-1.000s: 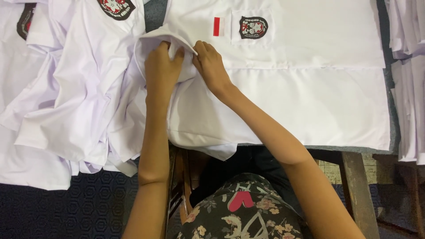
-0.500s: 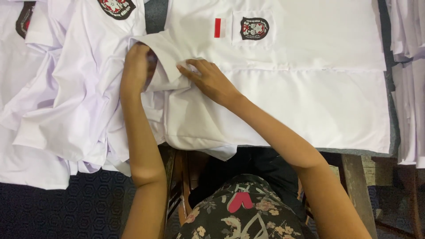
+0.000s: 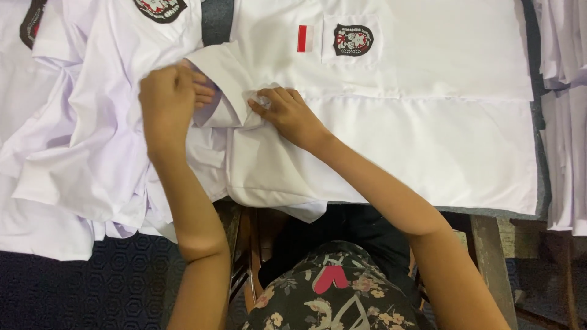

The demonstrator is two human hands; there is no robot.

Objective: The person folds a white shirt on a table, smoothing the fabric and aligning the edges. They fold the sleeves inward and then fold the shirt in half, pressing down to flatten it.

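Observation:
A white short-sleeved shirt [image 3: 428, 140] lies flat on the table, with a chest pocket bearing a dark round badge [image 3: 353, 40] and a small red-and-white patch beside it. Its left sleeve [image 3: 223, 79] is folded over toward the body of the shirt. My left hand [image 3: 168, 101] grips the sleeve's edge, fingers curled under the cloth. My right hand [image 3: 287, 113] presses on the sleeve's fold by the shirt's side, fingertips pinching the fabric.
A heap of white shirts [image 3: 79, 140] with badges lies at the left. Another stack of white cloth [image 3: 565, 122] sits at the right edge. The grey table cover [image 3: 541, 153] shows around the shirt. My patterned lap and a wooden stool [image 3: 489, 256] are below.
My left hand has slid left and down along the sleeve. My right hand moved down onto the fold, and the sleeve now lies folded over.

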